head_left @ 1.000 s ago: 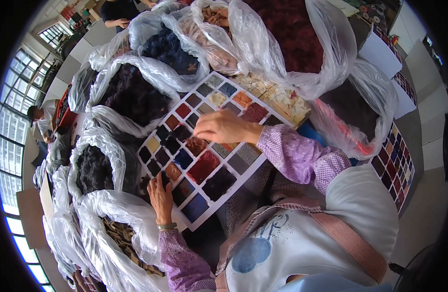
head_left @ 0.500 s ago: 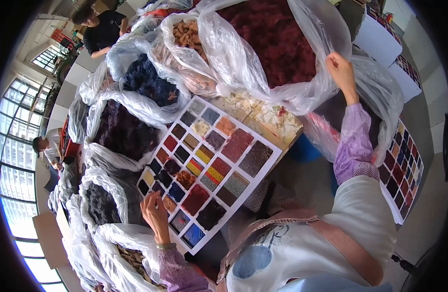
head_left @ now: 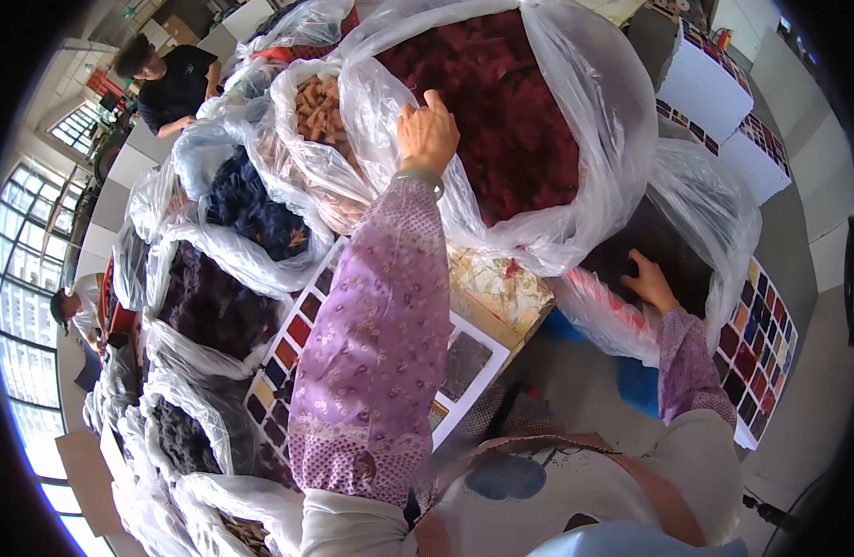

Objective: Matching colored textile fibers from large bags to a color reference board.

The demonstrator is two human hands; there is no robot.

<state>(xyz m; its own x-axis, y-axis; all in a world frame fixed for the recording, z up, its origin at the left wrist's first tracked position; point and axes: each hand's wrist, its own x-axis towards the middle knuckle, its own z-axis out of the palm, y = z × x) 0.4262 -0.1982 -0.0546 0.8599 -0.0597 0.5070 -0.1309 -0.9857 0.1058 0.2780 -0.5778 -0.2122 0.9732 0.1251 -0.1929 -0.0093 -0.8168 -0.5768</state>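
My left hand [head_left: 429, 137] reaches forward over the near left rim of a clear plastic bag [head_left: 613, 130] full of dark red fluffy fibre [head_left: 511, 121]. Its fingers are loosely bent, and I see nothing held in them. Lower on the right, my right hand [head_left: 652, 283] is at the mouth of another plastic bag, over dark brown-black material [head_left: 673, 241]; thumb and fingers are apart. A white sample board [head_left: 487, 345] with a grid of coloured fibre swatches lies tilted under my left forearm, its middle hidden by the purple flowered sleeve.
Several more open bags stand to the left, with tan pieces [head_left: 321, 111], navy fibre [head_left: 251, 204], dark purple fibre [head_left: 209, 297] and grey fibre [head_left: 181, 436]. A stained board [head_left: 497, 288] lies between. More swatch boards [head_left: 756, 343] are on the right. Two people [head_left: 172, 84] work at far left.
My left hand has moved from the sample board's left edge up to the dark red fibre bag. My right hand has dropped from that bag's right rim to the dark bag below.
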